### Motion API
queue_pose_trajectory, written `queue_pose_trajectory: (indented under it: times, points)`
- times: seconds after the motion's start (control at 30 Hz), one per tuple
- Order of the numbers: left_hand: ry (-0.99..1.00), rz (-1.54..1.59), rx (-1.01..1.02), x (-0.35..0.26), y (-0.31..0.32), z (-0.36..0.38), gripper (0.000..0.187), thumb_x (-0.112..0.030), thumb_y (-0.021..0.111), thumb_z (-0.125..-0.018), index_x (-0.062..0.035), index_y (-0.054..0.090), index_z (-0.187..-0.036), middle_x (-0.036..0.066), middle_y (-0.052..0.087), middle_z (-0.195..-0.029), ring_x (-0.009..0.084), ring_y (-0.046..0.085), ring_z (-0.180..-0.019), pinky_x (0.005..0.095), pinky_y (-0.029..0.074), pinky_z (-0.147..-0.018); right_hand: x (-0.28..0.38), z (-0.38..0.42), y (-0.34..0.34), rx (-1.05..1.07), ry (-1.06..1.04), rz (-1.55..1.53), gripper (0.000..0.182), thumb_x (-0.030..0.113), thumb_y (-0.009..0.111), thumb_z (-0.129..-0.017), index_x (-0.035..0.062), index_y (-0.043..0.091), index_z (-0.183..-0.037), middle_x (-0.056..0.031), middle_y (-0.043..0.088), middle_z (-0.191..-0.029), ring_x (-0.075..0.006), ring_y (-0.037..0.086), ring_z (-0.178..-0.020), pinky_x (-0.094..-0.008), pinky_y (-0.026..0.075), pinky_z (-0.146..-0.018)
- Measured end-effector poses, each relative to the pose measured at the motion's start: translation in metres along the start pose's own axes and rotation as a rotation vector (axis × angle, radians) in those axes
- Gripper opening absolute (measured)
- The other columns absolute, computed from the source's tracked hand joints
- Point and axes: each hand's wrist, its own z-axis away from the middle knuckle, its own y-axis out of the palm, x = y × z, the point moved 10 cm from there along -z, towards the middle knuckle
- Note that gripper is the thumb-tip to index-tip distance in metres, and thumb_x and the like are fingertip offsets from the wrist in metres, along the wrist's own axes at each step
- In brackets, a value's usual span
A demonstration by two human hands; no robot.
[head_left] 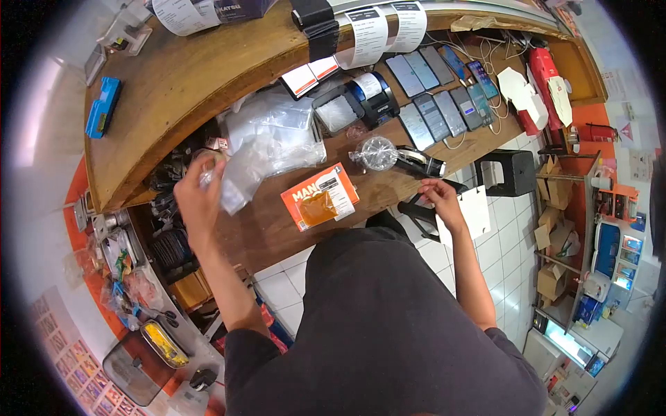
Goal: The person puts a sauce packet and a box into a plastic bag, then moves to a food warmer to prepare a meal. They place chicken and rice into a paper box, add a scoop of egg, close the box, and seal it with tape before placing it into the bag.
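Observation:
My left hand is closed at the left end of the bench, its fingers pinched on a crumpled clear plastic bag. More clear plastic bags lie in a pile behind it. Between my hands rests an orange and white box, with an amber-coloured piece and a printed label on its top. A tape dispenser with a large clear roll stands to the right of the box. Just in front of the dispenser, my right hand is closed with fingertips together; whatever they hold is too small to make out.
Several phones with cables lie at the back right. A black label printer and a tray stand behind the tape. A raised wooden shelf curves along the back left. A black stool is on the right.

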Motion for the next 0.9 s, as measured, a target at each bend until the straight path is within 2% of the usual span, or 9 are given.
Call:
queue_pose_trajectory:
  times: [0.07, 0.27, 0.37, 0.43, 0.53, 0.63, 0.7, 0.73, 0.9]
  points:
    - [-0.246, -0.006, 0.083, 0.012, -0.018, 0.025, 0.03, -0.019, 0.079, -0.081, -0.0023, 0.067, -0.103, 0.009, 0.069, -0.086, 0.0204, 0.067, -0.081, 0.0337, 0.049, -0.074, 0.006, -0.015, -0.027, -0.029, -0.078, -0.015, 0.026, 0.013, 0.059, -0.096, -0.0024, 0.06, -0.118, -0.0068, 0.069, -0.094, -0.0107, 0.062, -0.078, -0.0245, 0.049, -0.072]
    - [-0.247, 0.385, 0.121, -0.048, -0.054, 0.081, 0.061, -0.011, 0.081, -0.076, -0.0024, 0.054, -0.13, 0.009, 0.058, -0.118, 0.0189, 0.058, -0.109, 0.0336, 0.046, -0.093, 0.011, -0.086, -0.122, -0.115, -0.178, 0.158, 0.03, 0.019, 0.06, -0.097, -0.0006, 0.06, -0.12, -0.0067, 0.069, -0.094, -0.0118, 0.062, -0.08, -0.0251, 0.049, -0.071]
    - [-0.339, 0.109, -0.073, -0.063, -0.078, 0.112, 0.06, -0.007, 0.076, -0.08, -0.0029, 0.051, -0.134, 0.01, 0.054, -0.127, 0.0206, 0.056, -0.112, 0.0342, 0.043, -0.099, 0.004, -0.137, -0.168, -0.186, -0.25, 0.488, 0.034, 0.021, 0.062, -0.095, 0.0029, 0.059, -0.123, -0.0115, 0.07, -0.096, -0.021, 0.066, -0.085, -0.0343, 0.052, -0.075]
    - [-0.319, -0.134, -0.252, -0.051, -0.11, 0.145, 0.044, -0.007, 0.071, -0.086, -0.0016, 0.056, -0.127, 0.01, 0.059, -0.122, 0.0205, 0.057, -0.11, 0.0347, 0.042, -0.101, 0.015, -0.157, -0.186, -0.264, -0.429, 0.928, 0.044, 0.025, 0.064, -0.09, 0.0091, 0.055, -0.131, -0.0215, 0.064, -0.116, -0.0359, 0.061, -0.107, -0.0468, 0.049, -0.09]
    - [-0.346, -0.304, -0.316, -0.089, -0.124, 0.166, 0.027, -0.007, 0.065, -0.092, 0.0014, 0.062, -0.118, 0.011, 0.064, -0.112, 0.0191, 0.059, -0.106, 0.0347, 0.043, -0.099, 0.0, -0.201, -0.212, -0.352, -0.398, 1.013, 0.056, 0.03, 0.064, -0.088, 0.0171, 0.048, -0.14, -0.0283, 0.047, -0.138, -0.0498, 0.042, -0.129, -0.0563, 0.037, -0.106]
    - [-0.495, -0.291, -0.437, -0.139, -0.127, 0.183, 0.021, -0.012, 0.06, -0.097, 0.0032, 0.067, -0.11, 0.012, 0.067, -0.103, 0.0171, 0.06, -0.1, 0.0335, 0.045, -0.093, 0.011, -0.218, -0.222, -0.455, -0.363, 1.186, 0.065, 0.031, 0.063, -0.089, 0.0161, 0.038, -0.147, -0.0327, 0.038, -0.14, -0.052, 0.038, -0.128, -0.0558, 0.032, -0.11]
    - [-0.6, -0.433, -0.298, -0.153, -0.13, 0.202, 0.028, -0.019, 0.057, -0.101, 0.0036, 0.068, -0.113, 0.005, 0.064, -0.087, 0.0124, 0.057, -0.079, 0.0285, 0.046, -0.071, 0.008, -0.238, -0.224, -0.411, -0.359, 1.441, 0.061, 0.044, 0.054, -0.094, 0.0171, 0.041, -0.147, -0.0333, 0.038, -0.143, -0.0526, 0.037, -0.13, -0.0574, 0.027, -0.112]
    - [-0.569, -0.558, -0.341, -0.139, -0.146, 0.231, 0.033, -0.025, 0.055, -0.102, 0.0015, 0.069, -0.116, -0.004, 0.05, -0.072, 0.0076, 0.042, -0.062, 0.0272, 0.033, -0.053, -0.014, -0.259, -0.228, -0.358, -0.366, 1.593, 0.06, 0.048, 0.05, -0.095, 0.0176, 0.043, -0.147, -0.0332, 0.038, -0.143, -0.053, 0.036, -0.13, -0.057, 0.027, -0.113]
    - [-0.727, -0.213, -0.52, -0.226, -0.126, 0.229, 0.031, -0.029, 0.059, -0.1, -0.0021, 0.072, -0.11, -0.003, 0.06, -0.074, 0.0057, 0.048, -0.064, 0.0221, 0.036, -0.058, 0.003, -0.246, -0.224, -0.366, -0.36, 1.449, 0.056, 0.046, 0.049, -0.097, 0.0115, 0.047, -0.142, -0.0287, 0.042, -0.142, -0.0506, 0.037, -0.131, -0.0568, 0.03, -0.111]
